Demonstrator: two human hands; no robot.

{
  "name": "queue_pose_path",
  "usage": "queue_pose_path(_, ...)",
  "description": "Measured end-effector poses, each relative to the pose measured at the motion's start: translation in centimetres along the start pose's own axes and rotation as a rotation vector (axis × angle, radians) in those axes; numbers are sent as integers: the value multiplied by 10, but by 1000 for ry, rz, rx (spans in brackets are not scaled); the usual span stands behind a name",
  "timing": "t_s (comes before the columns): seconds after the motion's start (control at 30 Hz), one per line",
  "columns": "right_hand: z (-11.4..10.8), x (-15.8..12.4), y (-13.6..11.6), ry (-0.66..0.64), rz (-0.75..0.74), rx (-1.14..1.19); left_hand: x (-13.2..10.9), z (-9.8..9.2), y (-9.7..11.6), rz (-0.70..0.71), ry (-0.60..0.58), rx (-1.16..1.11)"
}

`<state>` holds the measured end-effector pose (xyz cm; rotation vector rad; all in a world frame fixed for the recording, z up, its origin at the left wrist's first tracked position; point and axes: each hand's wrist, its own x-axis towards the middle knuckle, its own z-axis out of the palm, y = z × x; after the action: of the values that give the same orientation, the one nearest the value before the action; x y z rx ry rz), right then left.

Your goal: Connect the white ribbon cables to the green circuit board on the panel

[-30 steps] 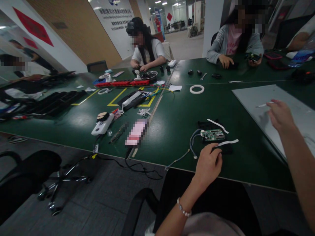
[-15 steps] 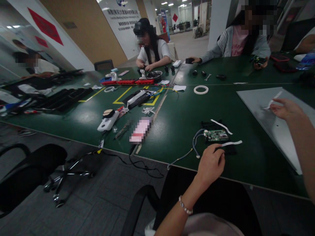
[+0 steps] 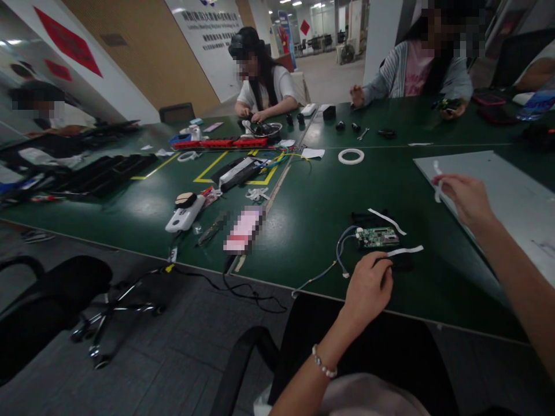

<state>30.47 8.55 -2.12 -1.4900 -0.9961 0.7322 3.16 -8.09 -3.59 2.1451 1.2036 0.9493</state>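
Note:
My left hand (image 3: 370,284), with a beaded bracelet on its wrist, is closed at the table's near side. Its fingertips pinch the left end of a white tape strip (image 3: 406,251) that points right. Just beyond it lies a green circuit board (image 3: 378,237) on a dark base, partly hidden, with grey cables (image 3: 339,248) running off its left side. Another white strip (image 3: 387,221) rests across the board's far side. My right hand (image 3: 467,199) is raised over the left edge of a grey panel (image 3: 511,202), its fingers closed on a short, curling piece of white tape (image 3: 437,184).
A white tape roll (image 3: 351,156) lies farther back on the green table. To the left are a phone (image 3: 243,230), a white device (image 3: 185,214) and a black pouch-like item (image 3: 238,172). Two people sit across the table, near a small wrench (image 3: 363,134) and black parts.
My right hand has moved left with its tape, from over the panel toward the board. My left hand stays in place. A co-worker's hand has let go of a black box.

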Motion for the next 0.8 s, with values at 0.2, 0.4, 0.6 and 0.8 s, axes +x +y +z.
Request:
queue_pose_path(0.2, 43, -72, -48, -568, -59, 237, 18, -14, -2, -125, 176, -430)
queue_pose_path(0.4, 74, -99, -40, -799, -78, 270, 80, -37, -19, -423, 61, -821)
queue_pose_path(0.6, 73, -107, -27, -824, -51, 225, 108, -22, -37, -344, -65, -897)
queue_pose_path(0.8, 65, -92, -23, -678, -71, 93, 139, -28, -43, -326, 93, -867)
